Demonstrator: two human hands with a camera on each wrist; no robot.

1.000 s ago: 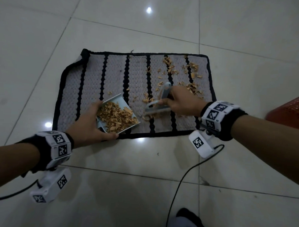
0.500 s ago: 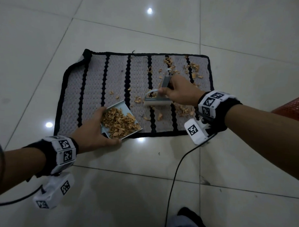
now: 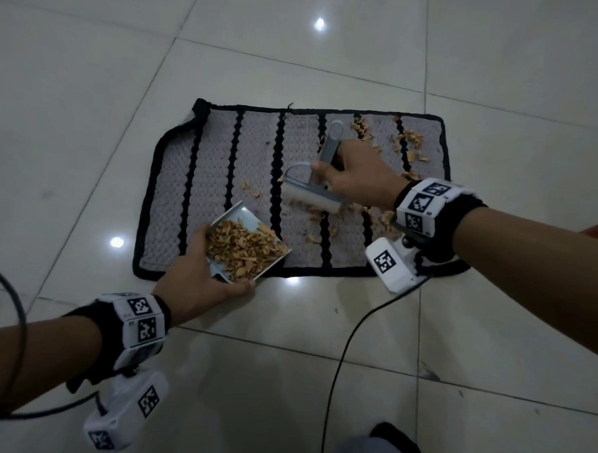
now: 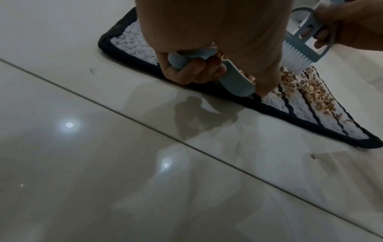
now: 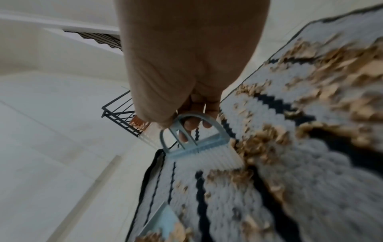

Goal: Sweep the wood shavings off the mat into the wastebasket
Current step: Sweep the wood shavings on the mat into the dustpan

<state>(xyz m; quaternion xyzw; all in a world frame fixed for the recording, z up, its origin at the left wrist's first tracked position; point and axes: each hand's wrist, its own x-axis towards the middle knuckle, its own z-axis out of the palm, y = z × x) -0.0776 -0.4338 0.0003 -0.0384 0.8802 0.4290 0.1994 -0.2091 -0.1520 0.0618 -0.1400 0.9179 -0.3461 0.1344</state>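
Tiled floor (image 3: 88, 148), mat (image 3: 218, 161); shavings (image 3: 410, 145) beyond both hands, brush (image 3: 312, 192) nearest.

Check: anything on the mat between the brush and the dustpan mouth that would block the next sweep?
Nothing visible does. Between the hand brush in the right hand and the dustpan gripped by the left hand lies only bare mat with loose wood shavings.

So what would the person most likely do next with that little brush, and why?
Probably drag the brush in the right hand toward the dustpan. Its bristles sit on the mat with loose shavings just beside them, and the left hand grips the already part-filled dustpan at the mat's near edge, its open side facing the brush.
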